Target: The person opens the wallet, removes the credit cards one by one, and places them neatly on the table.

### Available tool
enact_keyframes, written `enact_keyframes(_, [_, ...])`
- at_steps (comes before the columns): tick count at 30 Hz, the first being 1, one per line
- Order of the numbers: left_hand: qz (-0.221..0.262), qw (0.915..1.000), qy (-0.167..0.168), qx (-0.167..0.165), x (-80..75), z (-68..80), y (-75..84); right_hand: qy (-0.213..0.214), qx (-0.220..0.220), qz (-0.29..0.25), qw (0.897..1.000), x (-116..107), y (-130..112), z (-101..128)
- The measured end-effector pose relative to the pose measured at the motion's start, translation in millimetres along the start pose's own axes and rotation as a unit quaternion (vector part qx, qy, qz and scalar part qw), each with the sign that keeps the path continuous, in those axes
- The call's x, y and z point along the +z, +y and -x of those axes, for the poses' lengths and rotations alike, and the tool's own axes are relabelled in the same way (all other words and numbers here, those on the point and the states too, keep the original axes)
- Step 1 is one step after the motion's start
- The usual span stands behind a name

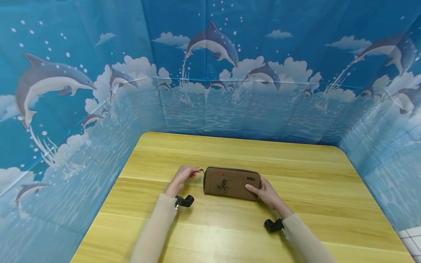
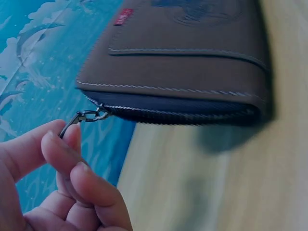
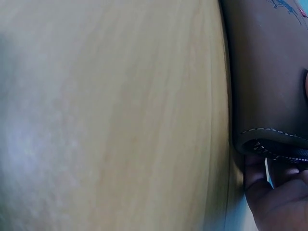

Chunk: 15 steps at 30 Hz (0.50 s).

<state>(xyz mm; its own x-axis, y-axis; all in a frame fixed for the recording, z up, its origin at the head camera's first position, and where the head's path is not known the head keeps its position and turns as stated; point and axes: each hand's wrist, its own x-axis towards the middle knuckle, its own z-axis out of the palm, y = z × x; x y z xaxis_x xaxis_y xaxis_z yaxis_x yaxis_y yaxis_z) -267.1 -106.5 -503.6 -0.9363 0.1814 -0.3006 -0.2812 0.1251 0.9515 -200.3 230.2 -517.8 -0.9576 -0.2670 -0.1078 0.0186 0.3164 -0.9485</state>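
Note:
A brown zip-around wallet [image 1: 235, 184] with a dark horse emblem and a small red tag is held above the wooden table. My right hand [image 1: 270, 193] grips its right end, thumb on the front face and the other fingers behind or under it. At the opposite end, my left hand [image 1: 185, 176] pinches the metal zipper pull [image 2: 86, 116] between thumb and fingertips. In the left wrist view, the pull stretches away from the wallet's end, where the zipper line shows. The right wrist view catches the wallet's stitched corner [image 3: 269, 132] with fingers below it.
The yellow wood-grain table [image 1: 210, 230] reaches out on all sides of the wallet. A blue dolphin-print curtain [image 1: 204, 109] encloses the table at the back and sides. Black camera mounts [image 1: 185, 201] sit on both wrists. White tiles [image 1: 412, 237] show at the lower right.

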Motion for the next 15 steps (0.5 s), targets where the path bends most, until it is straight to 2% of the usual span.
enact_keyframes(3, [0.006, 1.0, -0.005, 0.004, 0.4, -2.2, 6.9, -0.003, -0.002, 0.0, 1.0, 1.4, -13.2, 4.6])
enact_keyframes(8, [0.005, 0.9999, -0.006, 0.006, 2.6, -3.2, 14.1, -0.004, 0.001, 0.005, 1.0, 2.1, -12.4, 3.5])
enact_keyframes(15, [-0.008, 0.9999, -0.002, 0.007, 4.8, -2.8, 16.0, 0.004, -0.002, 0.003, 1.0, 0.7, 13.1, -5.6])
